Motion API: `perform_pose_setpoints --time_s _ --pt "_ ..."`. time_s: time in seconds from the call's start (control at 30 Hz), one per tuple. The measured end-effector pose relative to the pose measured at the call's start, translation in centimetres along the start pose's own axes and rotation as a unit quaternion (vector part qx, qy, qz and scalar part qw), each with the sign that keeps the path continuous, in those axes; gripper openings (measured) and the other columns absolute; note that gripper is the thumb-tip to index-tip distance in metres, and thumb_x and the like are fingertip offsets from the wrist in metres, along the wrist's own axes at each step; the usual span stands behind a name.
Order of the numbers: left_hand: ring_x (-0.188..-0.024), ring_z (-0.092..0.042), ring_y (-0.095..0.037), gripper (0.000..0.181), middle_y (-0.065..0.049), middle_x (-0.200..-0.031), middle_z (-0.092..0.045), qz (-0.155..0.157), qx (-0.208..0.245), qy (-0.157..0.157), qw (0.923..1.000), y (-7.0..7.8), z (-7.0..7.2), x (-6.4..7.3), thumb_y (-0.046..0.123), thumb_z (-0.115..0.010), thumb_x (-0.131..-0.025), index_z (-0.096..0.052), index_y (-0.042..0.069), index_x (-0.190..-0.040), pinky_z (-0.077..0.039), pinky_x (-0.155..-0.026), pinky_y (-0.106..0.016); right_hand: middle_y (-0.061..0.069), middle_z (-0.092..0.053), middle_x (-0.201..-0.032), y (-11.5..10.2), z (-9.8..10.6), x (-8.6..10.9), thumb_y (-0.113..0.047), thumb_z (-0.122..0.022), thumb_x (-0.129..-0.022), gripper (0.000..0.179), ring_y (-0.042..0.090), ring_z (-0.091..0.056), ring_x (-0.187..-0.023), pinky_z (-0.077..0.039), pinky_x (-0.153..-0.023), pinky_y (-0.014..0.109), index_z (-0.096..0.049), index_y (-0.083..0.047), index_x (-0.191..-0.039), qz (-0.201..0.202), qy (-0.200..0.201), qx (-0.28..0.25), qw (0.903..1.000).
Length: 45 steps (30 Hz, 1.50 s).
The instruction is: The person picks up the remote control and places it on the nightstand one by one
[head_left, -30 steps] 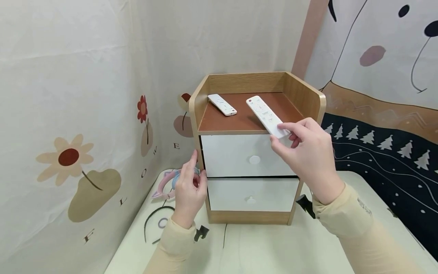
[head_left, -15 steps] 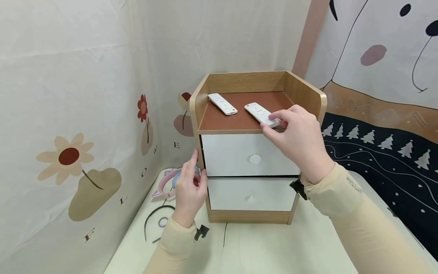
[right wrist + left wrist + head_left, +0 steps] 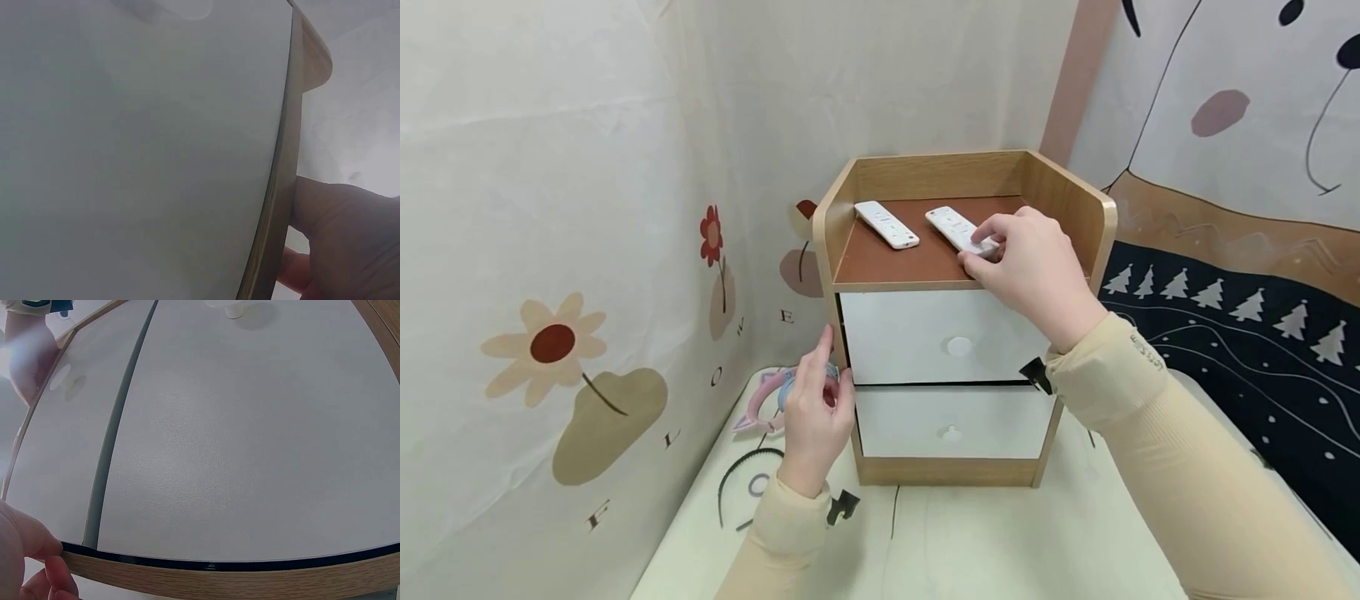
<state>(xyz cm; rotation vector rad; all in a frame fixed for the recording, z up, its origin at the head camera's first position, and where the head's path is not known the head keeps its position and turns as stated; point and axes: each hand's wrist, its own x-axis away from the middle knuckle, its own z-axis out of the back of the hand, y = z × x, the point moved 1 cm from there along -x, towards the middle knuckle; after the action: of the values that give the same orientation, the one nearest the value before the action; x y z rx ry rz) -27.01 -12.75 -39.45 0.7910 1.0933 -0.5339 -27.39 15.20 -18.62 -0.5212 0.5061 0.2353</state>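
Pinching near end of white remote [image 3: 953, 227] in right grip [image 3: 1033, 260]; extends ahead-left of grip, on or just above top of cabinet [image 3: 880, 268]. Probably light, stiff, slick: best held by long edges. Touching side of cabinet with relaxed left grip [image 3: 817, 408].

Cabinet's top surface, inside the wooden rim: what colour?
Reddish brown; the top surface shows best in the head view.

White oblong plastic remote [image 3: 887, 225] lies on brown flat top panel [image 3: 887, 268] of wooden two-drawer cabinet [image 3: 947, 472]; second white oblong plastic remote [image 3: 952, 227] apart to its right. Left of cabinet, on pale flat tabletop [image 3: 970, 542]: pink-and-blue curved item [image 3: 757, 406]; before it, thin black arched hairband [image 3: 752, 452], small lilac ring [image 3: 749, 485] within its curve
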Motion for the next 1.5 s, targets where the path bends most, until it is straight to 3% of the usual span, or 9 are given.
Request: perform_pose_setpoints --time_s 0.37,0.57,0.83,1.13,1.5 --pt "-0.063 -0.054 -0.014 0.071 -0.022 -0.119 -0.069 -0.005 0.006 0.000 1.0000 0.0 -0.1 0.0 -0.011 -0.069 -0.095 -0.049 0.000 -0.162 -0.049 -0.055 -0.025 0.022 -0.069 -0.122 -0.3 -0.5 -2.1 -0.031 -0.073 -0.103 0.031 0.038 -0.061 -0.120 -0.051 -0.106 0.055 -0.079 -0.006 -0.120 0.011 -0.035 0.045 0.9983" --pt "-0.064 -0.055 -0.015 0.071 -0.022 -0.120 -0.069 -0.001 0.001 0.002 1.0000 -0.1 -0.2 -0.1 -0.011 -0.069 -0.095 -0.050 0.001 -0.162 -0.051 -0.055 -0.027 0.022 -0.069 -0.125 -0.8 -0.9 -3.1 -0.031 -0.071 -0.104 0.030 0.039 -0.060 -0.123 -0.052 -0.106 0.056 -0.077 -0.006 -0.119 0.017 -0.055 0.060 0.9965" --pt "-0.063 -0.055 -0.015 0.071 -0.022 -0.122 -0.070 0.003 0.001 0.003 1.0000 -0.2 -0.1 0.0 -0.012 -0.070 -0.095 -0.050 0.002 -0.162 -0.051 -0.056 -0.027 0.021 -0.068 -0.121 -1.0 -1.4 -4.5 -0.031 -0.068 -0.105 0.031 0.038 -0.063 -0.114 -0.053 -0.103 0.054 -0.076 -0.006 -0.121 0.048 -0.073 0.098 0.9914" --pt "-0.063 -0.055 -0.015 0.072 -0.022 -0.125 -0.070 0.005 0.007 -0.004 1.0000 0.0 -0.2 0.0 -0.012 -0.070 -0.095 -0.050 0.002 -0.163 -0.052 -0.056 -0.027 0.022 -0.066 -0.129 -0.7 -1.7 -5.1 -0.033 -0.067 -0.106 0.033 0.039 -0.065 -0.118 -0.054 -0.107 0.054 -0.075 -0.008 -0.126 0.034 -0.079 0.086 0.9926" --pt "-0.063 -0.054 -0.014 0.071 -0.023 -0.123 -0.070 0.000 0.008 -0.002 1.0000 0.1 -0.1 -0.2 -0.012 -0.069 -0.095 -0.050 0.001 -0.162 -0.050 -0.056 -0.025 0.019 -0.070 -0.123 -0.5 -1.8 -5.0 -0.033 -0.068 -0.106 0.030 0.036 -0.067 -0.113 -0.055 -0.102 0.053 -0.079 -0.010 -0.123 0.041 -0.052 0.066 0.9957"
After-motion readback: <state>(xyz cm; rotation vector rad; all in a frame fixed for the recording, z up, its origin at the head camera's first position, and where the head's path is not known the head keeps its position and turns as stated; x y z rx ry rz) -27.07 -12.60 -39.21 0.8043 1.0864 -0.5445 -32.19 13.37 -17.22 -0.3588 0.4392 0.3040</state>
